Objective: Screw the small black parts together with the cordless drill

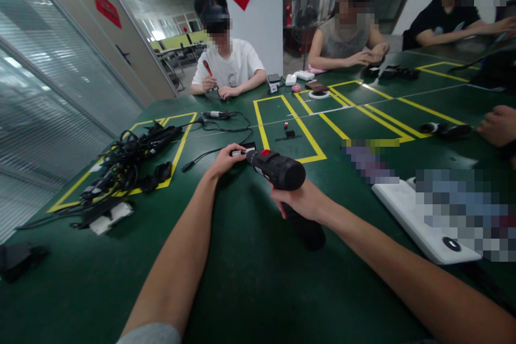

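Observation:
My right hand is wrapped around the grip of a black cordless drill with a red switch on top. The drill is held level over the green table, its chuck pointing left and away from me. Just beyond the chuck, my left hand closes its fingers on a small black device with a white label. The drill's tip meets or nearly meets that device; the exact contact is hidden by fingers and chuck. A black cable with a plug lies left of my left hand.
Tangled black cables and adapters fill a yellow-taped area at left. Small black parts lie ahead. A white panel-like device is at right. Across the green table sit several people, one holding a red-handled screwdriver.

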Motion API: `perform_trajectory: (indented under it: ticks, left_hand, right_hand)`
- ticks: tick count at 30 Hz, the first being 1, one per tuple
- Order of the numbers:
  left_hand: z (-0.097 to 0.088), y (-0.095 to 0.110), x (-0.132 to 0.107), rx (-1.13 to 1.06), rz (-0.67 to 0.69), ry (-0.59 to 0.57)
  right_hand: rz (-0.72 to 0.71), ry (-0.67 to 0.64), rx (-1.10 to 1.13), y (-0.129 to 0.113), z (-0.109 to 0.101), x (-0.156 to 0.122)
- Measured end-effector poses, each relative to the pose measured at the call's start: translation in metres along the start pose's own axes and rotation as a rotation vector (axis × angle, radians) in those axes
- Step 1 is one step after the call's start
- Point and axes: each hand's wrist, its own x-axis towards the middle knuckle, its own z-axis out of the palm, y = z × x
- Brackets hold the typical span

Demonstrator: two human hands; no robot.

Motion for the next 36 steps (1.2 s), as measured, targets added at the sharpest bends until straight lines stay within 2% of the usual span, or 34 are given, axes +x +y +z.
perform_trajectory:
  ticks: [9,17,26,36]
  left_hand:
    - [-0.001,0.009,-0.003,0.037,0.017,0.016]
    - [-0.004,0.008,0.0,0.03,0.028,0.008]
    - [-0.002,0.01,-0.003,0.022,0.008,0.009]
    - [-0.002,0.016,-0.005,0.008,0.005,0.025]
  right_hand:
    - [0.014,0.008,0.048,-0.001,0.001,-0.001]
    - [0.067,0.034,0.024,-0.007,0.003,-0.002]
    - [-0.002,0.023,0.059,0.001,0.001,0.0]
    - [0.013,0.023,0.042,-0.001,0.002,-0.002]
